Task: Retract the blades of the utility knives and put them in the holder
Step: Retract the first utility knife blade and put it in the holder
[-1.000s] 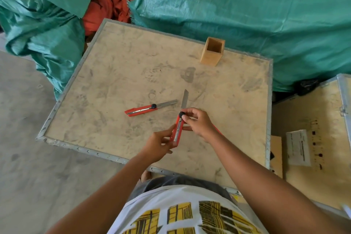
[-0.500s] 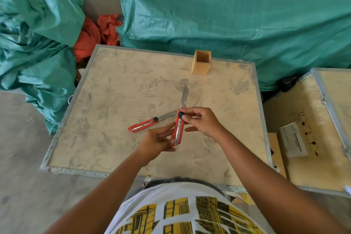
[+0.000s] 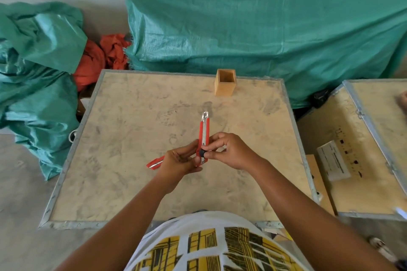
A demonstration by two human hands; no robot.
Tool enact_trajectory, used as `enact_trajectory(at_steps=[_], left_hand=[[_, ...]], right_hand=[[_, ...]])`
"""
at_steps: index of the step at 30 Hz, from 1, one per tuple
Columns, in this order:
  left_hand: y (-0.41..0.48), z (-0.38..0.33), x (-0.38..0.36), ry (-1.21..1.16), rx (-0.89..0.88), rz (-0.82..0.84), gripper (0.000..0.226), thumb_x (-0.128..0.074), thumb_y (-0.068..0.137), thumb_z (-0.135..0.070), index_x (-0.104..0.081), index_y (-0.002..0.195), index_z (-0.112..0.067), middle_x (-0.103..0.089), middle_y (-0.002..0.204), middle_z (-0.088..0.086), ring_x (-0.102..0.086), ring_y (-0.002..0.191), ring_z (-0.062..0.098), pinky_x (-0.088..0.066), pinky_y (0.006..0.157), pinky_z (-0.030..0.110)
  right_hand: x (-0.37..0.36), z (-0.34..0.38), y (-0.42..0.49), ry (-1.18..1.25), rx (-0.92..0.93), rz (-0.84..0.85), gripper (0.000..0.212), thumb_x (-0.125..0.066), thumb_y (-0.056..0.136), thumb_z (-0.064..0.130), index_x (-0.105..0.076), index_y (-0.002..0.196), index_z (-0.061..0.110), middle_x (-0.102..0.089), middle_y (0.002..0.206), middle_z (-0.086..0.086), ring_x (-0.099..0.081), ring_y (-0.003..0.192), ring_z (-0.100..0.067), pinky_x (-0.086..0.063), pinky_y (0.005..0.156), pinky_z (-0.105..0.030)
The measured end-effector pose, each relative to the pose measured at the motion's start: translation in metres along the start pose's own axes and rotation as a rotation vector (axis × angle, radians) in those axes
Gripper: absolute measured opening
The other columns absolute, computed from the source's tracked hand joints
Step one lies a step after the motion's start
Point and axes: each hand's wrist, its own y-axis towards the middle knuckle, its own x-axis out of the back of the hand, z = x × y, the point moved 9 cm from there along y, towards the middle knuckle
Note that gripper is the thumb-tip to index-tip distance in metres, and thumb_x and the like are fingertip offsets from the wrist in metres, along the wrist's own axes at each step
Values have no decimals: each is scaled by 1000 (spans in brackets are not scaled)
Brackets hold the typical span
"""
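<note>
Red utility knife (image 3: 204,136) upright, blade tip barely showing, left hand (image 3: 179,160) and right hand (image 3: 229,152) grips clamped on it

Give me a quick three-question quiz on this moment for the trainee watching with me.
1. True or false: the wooden holder already has a knife in it.
2. Which hand has its fingertips on the black slider of the held knife? A) left hand B) right hand
3. Fill in: the second knife lies on the table, partly hidden behind the ____ hand.

Key
1. False; it looks empty.
2. B. The left hand steadies the red handle.
3. Left.
</note>
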Motion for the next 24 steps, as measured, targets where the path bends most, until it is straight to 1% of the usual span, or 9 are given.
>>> enact_trajectory(at_steps=[4, 6, 10, 13, 16, 19, 21, 23, 24], left_hand=[[8, -8, 2, -30, 11, 23, 50, -65, 88, 6, -63, 126, -26, -73, 121, 1, -74, 101, 19, -62, 75, 32], [11, -11, -1, -22, 13, 44, 51, -65, 88, 5, -62, 129, -25, -74, 119, 1, -73, 102, 20, -62, 75, 33], [13, -11, -5, -16, 11, 43, 54, -67, 86, 5, -60, 133, -22, -74, 120, 0, -73, 103, 22, -63, 77, 35], [16, -13, -9, -26, -8, 42, 55, -67, 86, 5, -58, 134, -18, -73, 121, 0, -73, 104, 23, -63, 77, 34], [17, -15, -13, -32, -23, 48, 54, -66, 86, 7, -61, 130, -23, -74, 119, 1, -73, 102, 23, -62, 77, 33], [20, -17, -18, -32, -32, 50, 53, -69, 83, 3, -63, 127, -25, -74, 119, 1, -72, 101, 24, -62, 77, 33], [22, -18, -21, -34, -36, 43, 53, -71, 80, -2, -64, 126, -26, -74, 119, -1, -73, 102, 24, -62, 78, 34], [25, -18, -23, -34, -38, 33, 53, -70, 82, 1, -63, 128, -25, -74, 120, -1, -72, 104, 24, -62, 78, 34], [27, -18, -23, -33, -39, 28, 53, -68, 83, 3, -62, 129, -24, -74, 120, -1, -72, 104, 25, -62, 78, 34]], right_hand=[[8, 7, 1, -13, 51, -47, 31, -80, 86, 15, -78, 114, 29, -70, 114, 7, -68, 93, -12, -56, 76, -20], [12, 9, 1, -12, 58, -71, 28, -81, 85, 17, -79, 110, 29, -70, 112, 8, -68, 92, -13, -58, 74, -24], [21, 8, -2, -8, 48, -161, 21, -87, 77, 26, -76, 94, 29, -72, 104, 10, -64, 85, -10, -57, 69, -30], [25, 6, -3, -16, 51, -161, 23, -86, 77, 32, -74, 96, 35, -72, 105, 13, -62, 87, -10, -55, 73, -35], [30, 6, -2, -28, 77, -118, 23, -84, 81, 31, -77, 102, 37, -72, 108, 17, -62, 89, -9, -53, 72, -31], [37, 9, -2, -42, 90, -159, 19, -86, 78, 34, -77, 94, 33, -73, 102, 15, -61, 88, -7, -47, 72, -21], [40, 9, -1, -65, 78, -195, 20, -86, 76, 38, -74, 91, 31, -72, 99, 15, -61, 89, -8, -49, 74, -25], [43, 10, 0, -62, 83, -195, 21, -86, 77, 37, -72, 91, 32, -71, 99, 14, -60, 90, -9, -49, 74, -28], [44, 10, 0, -48, 90, -182, 21, -85, 78, 37, -73, 94, 33, -71, 100, 15, -60, 90, -9, -48, 73, -27]])
